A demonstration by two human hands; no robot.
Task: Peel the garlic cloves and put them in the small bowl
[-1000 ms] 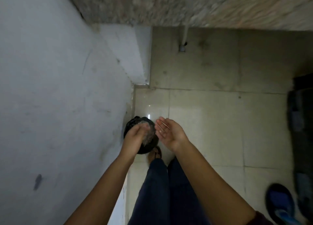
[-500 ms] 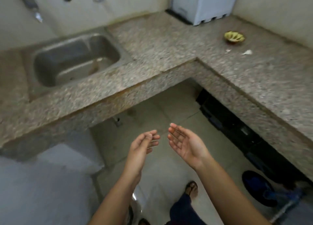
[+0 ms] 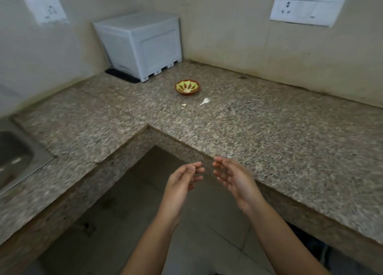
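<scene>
While both hands hover over the floor in front of the counter's (image 3: 269, 142) inner corner, neither grasps anything: the left hand (image 3: 182, 183) is loosely curled, the right hand (image 3: 234, 177) spread, palms facing each other, fingertips apart. Far back on the counter sits the bowl (image 3: 188, 87) with something pale in it. Just in front of it lie a clove (image 3: 205, 101) and a small pale scrap (image 3: 184, 104), well apart from the hands.

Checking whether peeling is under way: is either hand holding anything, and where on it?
Nothing is held. The left hand and right hand are open, palms facing, in front of the counter. One clove lies near the bowl.
</scene>
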